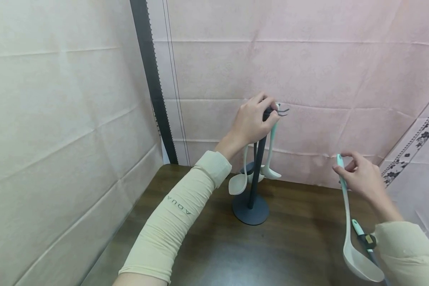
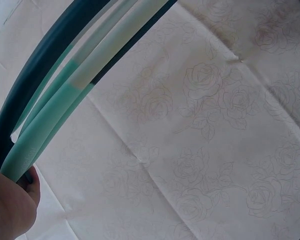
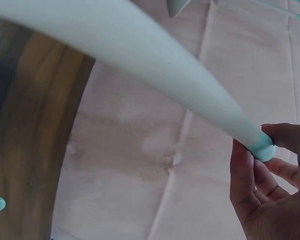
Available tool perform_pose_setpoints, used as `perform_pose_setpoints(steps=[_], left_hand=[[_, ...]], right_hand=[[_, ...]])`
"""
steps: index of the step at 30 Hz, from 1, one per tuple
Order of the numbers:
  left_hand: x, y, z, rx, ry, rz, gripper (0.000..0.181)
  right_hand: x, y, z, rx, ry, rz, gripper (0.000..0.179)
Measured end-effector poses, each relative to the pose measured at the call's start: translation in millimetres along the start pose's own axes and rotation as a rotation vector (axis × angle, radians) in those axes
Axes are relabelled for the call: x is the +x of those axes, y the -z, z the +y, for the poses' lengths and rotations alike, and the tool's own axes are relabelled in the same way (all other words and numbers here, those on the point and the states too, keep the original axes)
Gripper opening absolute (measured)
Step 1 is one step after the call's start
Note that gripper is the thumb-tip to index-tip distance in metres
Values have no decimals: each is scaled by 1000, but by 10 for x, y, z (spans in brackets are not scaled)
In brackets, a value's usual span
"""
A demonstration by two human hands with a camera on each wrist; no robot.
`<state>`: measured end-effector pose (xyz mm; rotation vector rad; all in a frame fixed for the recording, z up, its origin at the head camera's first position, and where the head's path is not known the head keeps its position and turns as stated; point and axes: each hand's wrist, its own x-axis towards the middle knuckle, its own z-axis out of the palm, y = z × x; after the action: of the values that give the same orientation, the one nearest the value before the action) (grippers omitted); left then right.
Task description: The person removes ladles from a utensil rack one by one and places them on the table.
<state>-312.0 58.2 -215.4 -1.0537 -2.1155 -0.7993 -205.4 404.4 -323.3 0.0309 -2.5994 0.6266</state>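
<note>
A dark utensil stand [image 1: 251, 212] with a round base and a post stands at the back of the table. My left hand [image 1: 252, 119] grips its top by the hooks [image 1: 284, 111], fingers curled over it. Several utensils hang from it, among them a pale one with a wide bowl [image 1: 238, 184] and one with a teal handle [image 1: 272, 139]; their teal handles [image 2: 45, 125] run close beside my left hand in the left wrist view. Over the table's right side, my right hand [image 1: 364, 176] pinches a pale ladle [image 1: 347, 214] by its teal handle end, bowl hanging down.
Another utensil with a teal handle end [image 1: 357, 227] lies on the wooden table [image 1: 293, 246] beneath the right forearm, partly hidden by the ladle and sleeve. Cloth-covered walls close in the left side [image 1: 68, 119] and the back [image 1: 325, 71].
</note>
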Motion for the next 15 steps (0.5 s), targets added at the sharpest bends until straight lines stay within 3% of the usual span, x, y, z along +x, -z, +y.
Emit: perform_pose_setpoints(steps=[15], left_hand=[[-5, 13, 15, -5, -1, -3, 27]], right_hand=[[-137, -97, 176, -22, -9, -17, 48]])
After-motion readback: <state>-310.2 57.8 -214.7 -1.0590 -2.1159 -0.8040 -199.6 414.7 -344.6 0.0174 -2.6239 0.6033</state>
